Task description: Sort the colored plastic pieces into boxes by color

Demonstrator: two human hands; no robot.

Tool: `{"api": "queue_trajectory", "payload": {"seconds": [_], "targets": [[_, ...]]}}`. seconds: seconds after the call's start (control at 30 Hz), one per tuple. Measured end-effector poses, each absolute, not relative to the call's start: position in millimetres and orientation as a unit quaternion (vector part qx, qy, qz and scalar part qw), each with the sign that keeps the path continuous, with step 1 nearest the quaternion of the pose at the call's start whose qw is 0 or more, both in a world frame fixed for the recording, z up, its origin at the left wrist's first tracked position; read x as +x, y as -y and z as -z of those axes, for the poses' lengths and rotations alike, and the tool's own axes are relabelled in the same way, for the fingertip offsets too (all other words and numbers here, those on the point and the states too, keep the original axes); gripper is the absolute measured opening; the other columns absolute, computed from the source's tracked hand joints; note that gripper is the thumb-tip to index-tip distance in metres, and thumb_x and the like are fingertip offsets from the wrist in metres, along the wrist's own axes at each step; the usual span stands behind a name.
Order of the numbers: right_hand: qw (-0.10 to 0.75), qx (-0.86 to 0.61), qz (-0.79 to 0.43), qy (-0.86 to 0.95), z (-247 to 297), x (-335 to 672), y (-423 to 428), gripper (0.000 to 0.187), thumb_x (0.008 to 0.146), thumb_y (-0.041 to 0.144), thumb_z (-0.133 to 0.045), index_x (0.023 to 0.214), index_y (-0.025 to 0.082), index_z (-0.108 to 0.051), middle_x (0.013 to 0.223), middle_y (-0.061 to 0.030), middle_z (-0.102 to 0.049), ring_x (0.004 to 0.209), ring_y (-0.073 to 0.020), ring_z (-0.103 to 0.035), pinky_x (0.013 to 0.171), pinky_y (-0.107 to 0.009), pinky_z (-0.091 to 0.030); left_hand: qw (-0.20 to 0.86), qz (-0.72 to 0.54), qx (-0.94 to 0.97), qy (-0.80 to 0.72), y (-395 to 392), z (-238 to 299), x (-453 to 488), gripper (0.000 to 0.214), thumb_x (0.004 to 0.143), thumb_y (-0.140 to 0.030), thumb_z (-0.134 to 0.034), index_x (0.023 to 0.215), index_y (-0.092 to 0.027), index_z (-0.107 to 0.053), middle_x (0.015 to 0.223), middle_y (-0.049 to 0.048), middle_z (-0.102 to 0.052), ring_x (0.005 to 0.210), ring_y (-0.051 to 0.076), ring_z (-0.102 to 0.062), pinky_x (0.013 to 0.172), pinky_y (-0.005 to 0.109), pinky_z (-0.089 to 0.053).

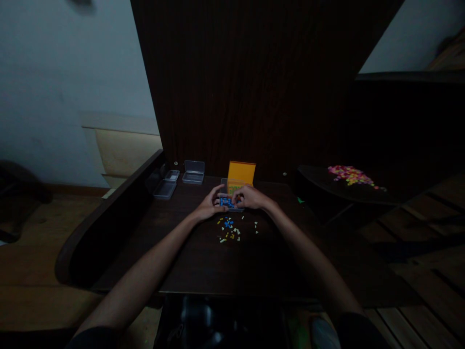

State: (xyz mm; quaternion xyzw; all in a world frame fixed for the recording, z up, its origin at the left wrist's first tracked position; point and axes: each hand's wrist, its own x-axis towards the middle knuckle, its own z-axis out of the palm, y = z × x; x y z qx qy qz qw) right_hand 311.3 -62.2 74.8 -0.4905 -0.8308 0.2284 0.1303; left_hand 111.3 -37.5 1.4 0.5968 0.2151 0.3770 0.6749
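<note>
Both my hands meet over a small clear box holding blue pieces (227, 202) on the dark wooden table (203, 261). My left hand (209, 204) curls its fingers round the box's left side. My right hand (250, 198) grips its right side, fingers bent over the top. Just behind stands an open orange box (241, 173) with its lid raised. Several tiny blue, yellow and white pieces (229, 230) lie scattered on the table in front of my hands.
Two or three clear plastic cases (193, 172) sit at the table's back left. A pile of pink and yellow pieces (349, 175) rests on a dark round surface to the right. A dark wood panel rises behind.
</note>
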Motion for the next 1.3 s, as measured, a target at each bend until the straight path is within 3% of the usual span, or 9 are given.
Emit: {"api": "queue_trajectory", "payload": {"seconds": [0.3,0.6,0.87,1.1,1.3], "targets": [[0.100,-0.479,-0.239,0.839,-77.2,315.9,60.3,0.028,0.064,0.000,-0.058,0.082,0.015,-0.075,0.068,0.0024,-0.064,0.060,-0.0094,-0.050,0.059,-0.020,-0.038,0.676,-0.377,0.594,-0.221,38.3,-0.6,111.0,0.092,0.061,-0.009,-0.079,0.139,-0.023,-0.034,0.118,0.0111,-0.058,0.099,0.019,-0.063,0.092,0.040,-0.048],[0.056,-0.456,-0.148,0.876,-73.6,320.0,64.4,0.038,0.072,0.002,-0.050,0.089,0.021,-0.079,0.086,-0.0038,-0.066,0.077,-0.0144,-0.055,0.074,-0.025,-0.043,0.676,-0.377,0.592,-0.224,38.3,-1.3,111.1,0.093,0.060,-0.011,-0.080,0.139,-0.023,-0.034,0.117,0.0108,-0.058,0.098,0.020,-0.063,0.088,0.038,-0.050],[0.051,-0.454,-0.143,0.878,-78.9,323.9,72.5,0.035,0.072,0.003,-0.051,0.086,0.021,-0.078,0.085,-0.0033,-0.063,0.074,-0.0131,-0.052,0.070,-0.023,-0.041,0.659,-0.379,0.604,-0.238,37.5,-1.5,110.9,0.093,0.059,-0.012,-0.080,0.140,-0.022,-0.035,0.120,0.0123,-0.057,0.095,0.018,-0.063,0.090,0.039,-0.049],[0.111,-0.440,-0.160,0.876,-88.7,327.3,85.5,0.026,0.069,0.006,-0.058,0.085,0.016,-0.076,0.076,-0.0010,-0.061,0.065,-0.0111,-0.050,0.062,-0.022,-0.038,0.667,-0.377,0.600,-0.229,36.7,-0.2,110.8,0.092,0.059,-0.011,-0.080,0.138,-0.023,-0.036,0.119,0.0106,-0.056,0.098,0.018,-0.062,0.088,0.036,-0.050],[0.068,-0.439,-0.219,0.869,-81.6,314.5,104.0,0.021,0.078,0.018,-0.061,0.093,0.018,-0.076,0.061,0.0015,-0.061,0.055,-0.0103,-0.050,0.055,-0.021,-0.035,0.678,-0.386,0.589,-0.211,36.7,0.7,111.0,0.090,0.059,-0.010,-0.080,0.137,-0.024,-0.038,0.117,0.0101,-0.057,0.095,0.018,-0.063,0.087,0.036,-0.050]]}}
